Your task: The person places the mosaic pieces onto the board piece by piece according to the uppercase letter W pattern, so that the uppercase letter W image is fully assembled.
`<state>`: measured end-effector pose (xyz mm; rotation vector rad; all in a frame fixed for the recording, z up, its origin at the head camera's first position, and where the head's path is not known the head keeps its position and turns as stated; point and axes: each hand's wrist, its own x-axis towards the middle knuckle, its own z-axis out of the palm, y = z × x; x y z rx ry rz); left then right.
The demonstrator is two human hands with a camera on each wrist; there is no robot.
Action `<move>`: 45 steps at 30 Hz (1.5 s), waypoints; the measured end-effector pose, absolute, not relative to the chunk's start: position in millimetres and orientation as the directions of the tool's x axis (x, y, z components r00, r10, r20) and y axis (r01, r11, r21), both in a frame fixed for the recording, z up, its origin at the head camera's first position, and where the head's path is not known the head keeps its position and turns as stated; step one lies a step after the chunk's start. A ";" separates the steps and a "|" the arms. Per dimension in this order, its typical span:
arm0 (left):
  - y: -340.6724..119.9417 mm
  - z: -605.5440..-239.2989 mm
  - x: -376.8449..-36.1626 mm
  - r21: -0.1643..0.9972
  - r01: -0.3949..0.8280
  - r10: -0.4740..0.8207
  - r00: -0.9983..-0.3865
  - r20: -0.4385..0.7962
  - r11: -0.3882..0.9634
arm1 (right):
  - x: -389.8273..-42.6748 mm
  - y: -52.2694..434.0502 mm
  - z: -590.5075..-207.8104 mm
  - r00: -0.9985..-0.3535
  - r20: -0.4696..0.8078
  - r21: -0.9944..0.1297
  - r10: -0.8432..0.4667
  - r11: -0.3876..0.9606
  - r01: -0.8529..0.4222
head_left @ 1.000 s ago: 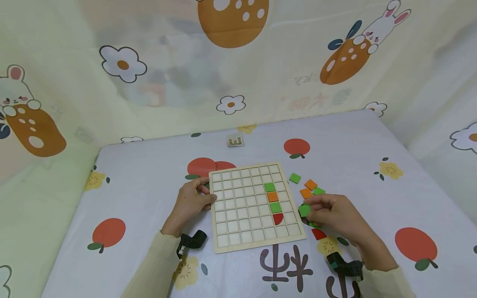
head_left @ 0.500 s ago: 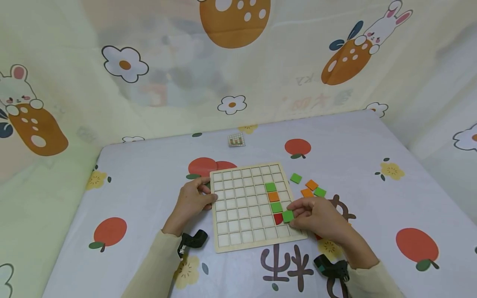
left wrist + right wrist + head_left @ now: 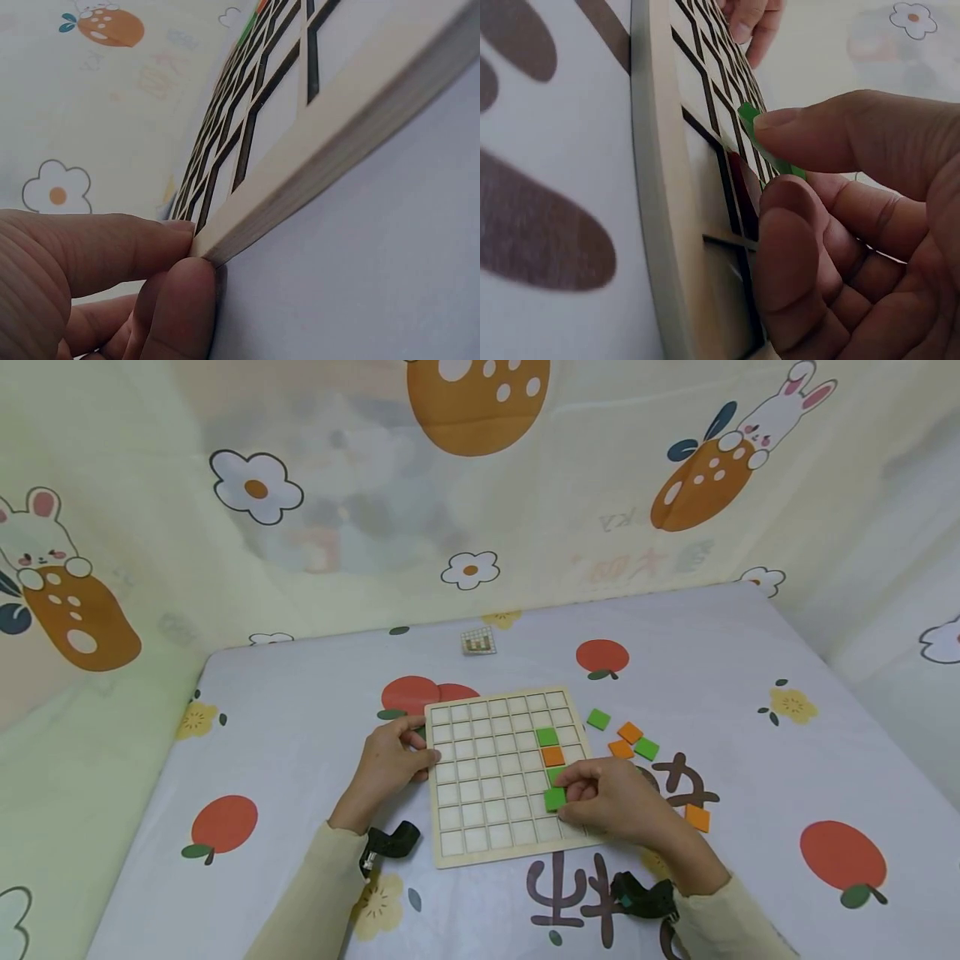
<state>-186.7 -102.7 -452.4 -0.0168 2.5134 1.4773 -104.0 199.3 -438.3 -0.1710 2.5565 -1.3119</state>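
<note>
A wooden grid board (image 3: 491, 842) lies on the tablecloth, its square cells mostly unfilled. My left hand (image 3: 384, 766) pinches its left edge, thumb above and a finger below in the left wrist view (image 3: 199, 247). With thumb and fingers, my right hand (image 3: 618, 802) holds a green square tile (image 3: 554, 799) over the board. A dark red piece (image 3: 744, 187) shows in a cell under that tile in the right wrist view. Further up the same column sit a green tile (image 3: 547, 737), an orange tile (image 3: 552, 756) and another green tile (image 3: 555, 773), partly covered by my right fingers.
Loose green tiles (image 3: 598, 719) and orange tiles (image 3: 630, 732) lie right of the board. One orange tile (image 3: 697, 817) rests beside my right forearm. A small gridded card (image 3: 478, 642) lies near the back edge. A patterned curtain (image 3: 345, 552) rises behind the table.
My right hand has carried the green tile leftward from the loose pieces onto the board's area, over the red piece. The left hand keeps its place on the board's edge.
</note>
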 end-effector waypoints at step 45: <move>-103.9 -454.3 -187.5 0.866 -0.106 0.120 -0.975 -0.187 0.488 | -105.5 182.7 -438.8 -0.951 -0.142 -0.761 -0.274 0.644 -0.072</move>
